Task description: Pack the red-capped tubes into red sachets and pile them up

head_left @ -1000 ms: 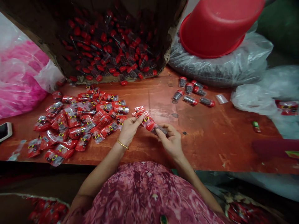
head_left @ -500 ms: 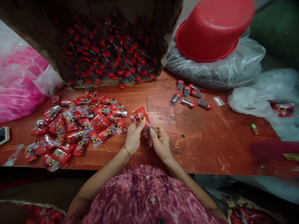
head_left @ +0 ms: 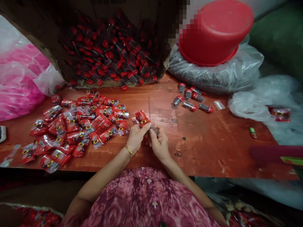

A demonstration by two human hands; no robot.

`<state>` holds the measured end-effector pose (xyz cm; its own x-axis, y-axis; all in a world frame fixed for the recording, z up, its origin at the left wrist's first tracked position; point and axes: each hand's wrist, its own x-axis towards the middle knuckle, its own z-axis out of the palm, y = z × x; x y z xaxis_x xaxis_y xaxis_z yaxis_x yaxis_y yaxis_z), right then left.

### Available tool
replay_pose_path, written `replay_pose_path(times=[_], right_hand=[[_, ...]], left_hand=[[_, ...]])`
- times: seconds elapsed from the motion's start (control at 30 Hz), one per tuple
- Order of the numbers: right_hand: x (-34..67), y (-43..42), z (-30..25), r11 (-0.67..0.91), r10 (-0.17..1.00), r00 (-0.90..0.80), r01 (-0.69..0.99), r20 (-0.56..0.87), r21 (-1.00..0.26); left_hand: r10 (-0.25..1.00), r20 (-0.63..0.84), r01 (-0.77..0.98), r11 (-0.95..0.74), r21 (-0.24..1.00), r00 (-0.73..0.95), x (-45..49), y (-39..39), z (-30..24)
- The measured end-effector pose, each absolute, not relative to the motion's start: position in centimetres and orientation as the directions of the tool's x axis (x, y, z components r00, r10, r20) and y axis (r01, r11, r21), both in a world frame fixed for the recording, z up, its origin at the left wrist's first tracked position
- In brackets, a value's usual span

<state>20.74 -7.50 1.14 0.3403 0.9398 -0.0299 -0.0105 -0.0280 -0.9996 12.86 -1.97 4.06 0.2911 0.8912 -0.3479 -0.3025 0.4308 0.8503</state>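
A small red printed packet is held over the table in front of me. My left hand is closed, its thumb and fingers pinching the packet's near edge. My right hand is closed right beside it, fingers curled around the packet's near end, where something dark and clear shows between them. Exactly what lies under the fingers is hidden. To the left of my hands spreads a pile of similar filled red packets. Several small clear bottles with red caps and dark contents lie to the right.
A cardboard box full of red-capped bottles lies open at the back. An upturned red tub rests on a filled plastic bag. Pink goods in plastic bags stand at left. A small green-and-red item lies on the red-brown table.
The packet has tilted and now shows less of its face above my left thumb. My two hands have come slightly closer together. The view has shifted a little.
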Motion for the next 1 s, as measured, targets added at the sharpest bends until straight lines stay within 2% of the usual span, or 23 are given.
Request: replay_pose_path(times=[0.13,0.3,0.4,0.53,0.67,0.8,0.9,1.0], right_hand=[[20.7,-7.2,1.6,-0.004,0.911,0.413,-0.050,-0.024,-0.999],[20.8,-6.7,2.8,-0.007,0.945,0.319,-0.199,-0.072,-0.980],[20.7,-6.6,3.0,-0.027,0.936,0.342,-0.169,-0.084,-0.985],[20.5,-6.5,2.7,-0.053,0.898,0.427,-0.134,-0.106,-0.990],[20.9,-6.5,2.4,-0.036,0.947,0.308,-0.169,-0.087,-0.985],[21.5,-6.9,2.3,-0.065,0.984,0.148,-0.221,-0.099,-0.973],[21.6,-7.2,2.1,-0.067,0.970,0.214,-0.211,-0.113,-0.975],[21.4,-7.4,2.0,-0.048,0.948,0.304,-0.155,-0.094,-0.987]], left_hand=[[0.876,-0.349,-0.326,0.454,0.829,0.333,13.0,-2.4,4.3],[0.849,-0.336,-0.302,0.473,0.828,0.409,12.9,-2.5,4.3],[0.881,-0.303,-0.322,0.424,0.846,0.364,13.0,-2.9,3.9],[0.891,-0.333,-0.310,0.425,0.850,0.309,13.2,-3.3,3.3],[0.886,-0.310,-0.361,0.430,0.828,0.346,12.8,-2.6,3.8],[0.909,-0.324,-0.438,0.412,0.799,0.263,12.4,-1.3,4.8],[0.897,-0.342,-0.422,0.435,0.795,0.280,12.6,-1.3,4.9],[0.912,-0.301,-0.386,0.393,0.834,0.279,13.0,-1.6,4.5]])
